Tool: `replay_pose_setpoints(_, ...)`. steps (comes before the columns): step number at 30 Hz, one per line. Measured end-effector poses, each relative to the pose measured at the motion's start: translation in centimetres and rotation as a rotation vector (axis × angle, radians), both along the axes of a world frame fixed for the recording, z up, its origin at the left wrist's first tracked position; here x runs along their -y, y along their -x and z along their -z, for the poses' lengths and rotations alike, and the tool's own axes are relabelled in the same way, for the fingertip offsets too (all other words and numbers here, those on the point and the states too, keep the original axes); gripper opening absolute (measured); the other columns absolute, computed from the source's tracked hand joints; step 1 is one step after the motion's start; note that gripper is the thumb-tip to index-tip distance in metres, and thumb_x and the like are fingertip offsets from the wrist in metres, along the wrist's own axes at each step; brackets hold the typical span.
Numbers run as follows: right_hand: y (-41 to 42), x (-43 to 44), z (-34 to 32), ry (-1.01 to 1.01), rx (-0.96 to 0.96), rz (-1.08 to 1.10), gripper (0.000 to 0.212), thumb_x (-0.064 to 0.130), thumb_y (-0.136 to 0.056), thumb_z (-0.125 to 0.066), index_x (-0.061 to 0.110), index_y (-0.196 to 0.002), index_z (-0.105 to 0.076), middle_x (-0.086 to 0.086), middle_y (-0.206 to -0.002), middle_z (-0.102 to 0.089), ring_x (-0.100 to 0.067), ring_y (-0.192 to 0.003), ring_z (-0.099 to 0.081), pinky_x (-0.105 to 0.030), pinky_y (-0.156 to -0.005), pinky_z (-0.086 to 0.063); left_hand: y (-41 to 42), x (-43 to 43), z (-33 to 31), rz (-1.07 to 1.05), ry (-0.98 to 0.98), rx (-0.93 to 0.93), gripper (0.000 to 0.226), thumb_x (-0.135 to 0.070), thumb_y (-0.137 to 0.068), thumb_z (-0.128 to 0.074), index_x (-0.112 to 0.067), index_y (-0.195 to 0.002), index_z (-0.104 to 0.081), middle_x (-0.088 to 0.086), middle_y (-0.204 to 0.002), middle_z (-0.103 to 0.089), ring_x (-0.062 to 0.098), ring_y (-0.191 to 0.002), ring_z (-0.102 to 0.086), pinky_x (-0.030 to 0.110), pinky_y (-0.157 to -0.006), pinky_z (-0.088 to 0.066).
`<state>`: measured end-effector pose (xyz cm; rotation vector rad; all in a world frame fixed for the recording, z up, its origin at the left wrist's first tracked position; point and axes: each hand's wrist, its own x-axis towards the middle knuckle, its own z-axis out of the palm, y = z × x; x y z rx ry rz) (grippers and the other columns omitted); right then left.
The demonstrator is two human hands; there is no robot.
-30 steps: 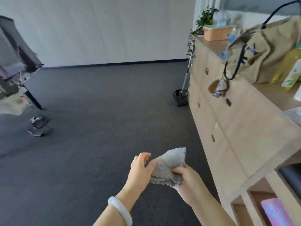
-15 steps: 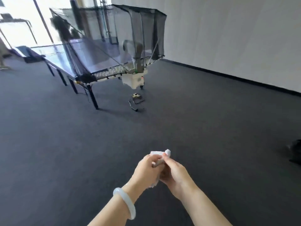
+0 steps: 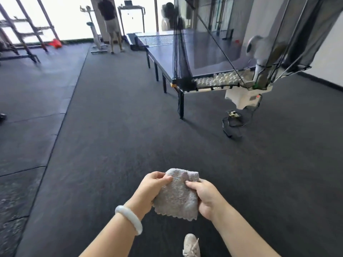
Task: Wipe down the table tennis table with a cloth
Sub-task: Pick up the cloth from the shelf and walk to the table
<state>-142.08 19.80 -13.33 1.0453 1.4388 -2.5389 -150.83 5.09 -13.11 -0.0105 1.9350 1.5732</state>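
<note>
Down low in the middle, holding a grey cloth (image 3: 175,198) with both hands, in the air above the dark floor (image 3: 111,136). Pinched at its upper left corner by left hand (image 3: 150,190); gripped at the right edge by right hand (image 3: 206,197), fingers (image 3: 191,184) curled round the fabric. Hanging loose below, with a scalloped lower edge. Wearing a pale bangle (image 3: 130,218) on the left wrist. Just under the arms, tip of a light shoe (image 3: 191,246).

Well apart from the cloth, farther ahead and to the right: table (image 3: 167,58) (dark top, black legs), untouched by either hand. Stretched across its middle, a net (image 3: 157,39). Mounted over its near end, a black catch net (image 3: 306,34) with many white balls (image 3: 220,78) lying along its lower edge, and a white machine (image 3: 243,97) under it, beside a cable (image 3: 225,127) on the floor. Far behind, near the bright windows (image 3: 74,15), probably a standing person (image 3: 110,25), blurred.
</note>
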Motion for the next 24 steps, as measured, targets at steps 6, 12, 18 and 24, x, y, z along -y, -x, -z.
replay_pose_setpoints(6,18.3,-6.3,0.1,-0.158,0.074,-0.245,0.021,-0.003,-0.097,-0.052,-0.001,-0.111,-0.068,-0.016,-0.103,-0.074,-0.025,-0.087,-0.070,-0.037,-0.074,-0.057,15.3,-4.0,-0.2,-0.291,-0.135,0.149,0.024,-0.005,-0.087,-0.072,-0.013,-0.107,-0.063,0.011,-0.098,-0.072,0.025,-0.079,-0.071,0.037,-0.062,-0.055)
replay_pose_setpoints(12,36.2,-7.7,1.0,-0.320,0.120,-0.354,0.017,-0.002,-0.093,-0.059,-0.001,-0.109,-0.065,-0.022,-0.109,-0.071,-0.029,-0.091,-0.069,-0.041,-0.079,-0.057,30.6,-4.8,0.2,-0.425,-0.232,0.265,0.029,0.008,-0.084,-0.068,-0.007,-0.108,-0.063,0.014,-0.095,-0.073,0.028,-0.075,-0.073,0.039,-0.061,-0.057)
replay_pose_setpoints(18,55.1,-6.6,1.6,-0.470,0.008,-0.317,0.043,0.021,-0.089,-0.073,0.011,-0.126,-0.052,-0.005,-0.120,-0.060,-0.019,-0.110,-0.060,-0.030,-0.089,-0.051,50.1,-4.4,1.0,-0.362,-0.313,0.194,0.019,0.003,-0.092,-0.060,-0.002,-0.110,-0.062,0.016,-0.093,-0.071,0.027,-0.077,-0.070,0.037,-0.068,-0.056)
replay_pose_setpoints(24,71.8,-4.7,-1.5,-0.147,-0.125,-0.375,0.032,0.027,-0.098,-0.059,0.009,-0.125,-0.061,-0.011,-0.118,-0.071,-0.027,-0.113,-0.066,-0.047,-0.103,-0.049,68.6,-5.3,-1.5,-0.242,-0.340,0.149,0.015,-0.005,-0.095,-0.060,-0.003,-0.110,-0.056,0.012,-0.088,-0.066,0.021,-0.071,-0.063,0.033,-0.065,-0.048)
